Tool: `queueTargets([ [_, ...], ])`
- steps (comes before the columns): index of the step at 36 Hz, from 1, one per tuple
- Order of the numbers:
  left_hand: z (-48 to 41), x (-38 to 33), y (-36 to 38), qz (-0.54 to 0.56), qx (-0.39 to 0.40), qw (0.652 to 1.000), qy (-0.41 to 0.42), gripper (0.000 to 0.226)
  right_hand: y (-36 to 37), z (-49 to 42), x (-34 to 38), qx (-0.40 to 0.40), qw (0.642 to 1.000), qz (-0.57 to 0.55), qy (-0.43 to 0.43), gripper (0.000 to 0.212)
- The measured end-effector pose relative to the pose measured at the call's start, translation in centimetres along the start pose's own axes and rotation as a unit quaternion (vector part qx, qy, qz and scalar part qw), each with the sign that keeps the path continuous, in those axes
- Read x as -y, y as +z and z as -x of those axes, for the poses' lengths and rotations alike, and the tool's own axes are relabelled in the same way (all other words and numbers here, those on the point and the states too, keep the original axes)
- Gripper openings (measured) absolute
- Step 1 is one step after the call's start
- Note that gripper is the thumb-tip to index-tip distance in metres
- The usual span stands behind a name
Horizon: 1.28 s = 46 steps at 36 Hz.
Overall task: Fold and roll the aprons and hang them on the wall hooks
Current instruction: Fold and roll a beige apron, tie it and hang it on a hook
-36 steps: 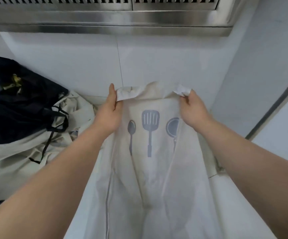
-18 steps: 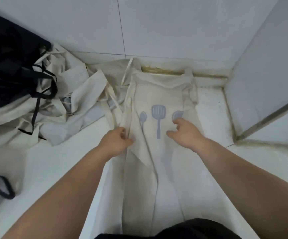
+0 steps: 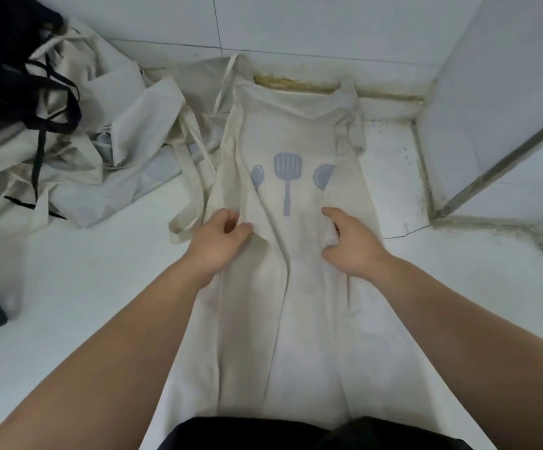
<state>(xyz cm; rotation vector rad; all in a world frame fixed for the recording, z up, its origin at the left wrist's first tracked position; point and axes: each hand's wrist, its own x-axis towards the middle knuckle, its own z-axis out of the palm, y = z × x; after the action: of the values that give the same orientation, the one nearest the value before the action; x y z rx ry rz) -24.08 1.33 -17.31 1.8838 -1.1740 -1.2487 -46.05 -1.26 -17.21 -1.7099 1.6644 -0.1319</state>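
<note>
Apron (image 3: 296,141) lies on the counter (image 3: 101,287); left hand (image 3: 221,235) and right hand (image 3: 351,241) fingers pinch its side folds; apron pile (image 3: 78,151) at ten o'clock.

cream apron (image 3: 296,141), blue utensil print | lay lengthwise, sides folded inward, bib at back edge of surface (image 3: 85,287) | crumpled aprons (image 3: 68,151) heaped back-left corner

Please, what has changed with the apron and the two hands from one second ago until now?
The beige apron, held up by its top corners a second ago, now lies flat on the white counter. The left hand and right hand let go of the corners, moved down to its middle and now grip its side folds. The heap of aprons on the left stayed.
</note>
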Motion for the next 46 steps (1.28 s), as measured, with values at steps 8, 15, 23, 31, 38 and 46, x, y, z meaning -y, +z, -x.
queueTargets([
  [8, 1.1, -0.6, 3.3, -0.27, 0.006, 0.959, 0.086, 0.056, -0.4, 1.1, -2.0, -0.131, 0.976, -0.167, 0.049, 0.052],
  [15, 1.9, -3.3, 7.9, -0.14, 0.112, 0.974, 0.138, 0.043, -1.6, 1.3, -2.3, -0.095, 0.893, -0.427, 0.11, 0.016],
  [23, 1.1, -4.9, 10.5, -0.007, 0.221, 0.975, 0.023, 0.034, -2.9, 1.5, -3.0, 0.015, 0.9, -0.428, 0.076, 0.029],
  [31, 0.7, -4.8, 9.9, -0.047, 0.246, 0.968, 0.003, 0.032, -2.7, 1.4, -2.6, 0.03, 0.895, -0.435, 0.093, 0.034],
  [38, 0.7, -4.7, 9.4, -0.006, 0.264, 0.964, -0.007, 0.022, -1.9, 1.1, -2.4, 0.022, 0.921, -0.378, 0.089, 0.042],
  [46, 0.2, -4.5, 8.8, 0.093, 0.193, 0.976, -0.027, 0.01, -1.6, 1.3, -2.4, 0.01, 0.919, -0.374, 0.125, 0.027],
])
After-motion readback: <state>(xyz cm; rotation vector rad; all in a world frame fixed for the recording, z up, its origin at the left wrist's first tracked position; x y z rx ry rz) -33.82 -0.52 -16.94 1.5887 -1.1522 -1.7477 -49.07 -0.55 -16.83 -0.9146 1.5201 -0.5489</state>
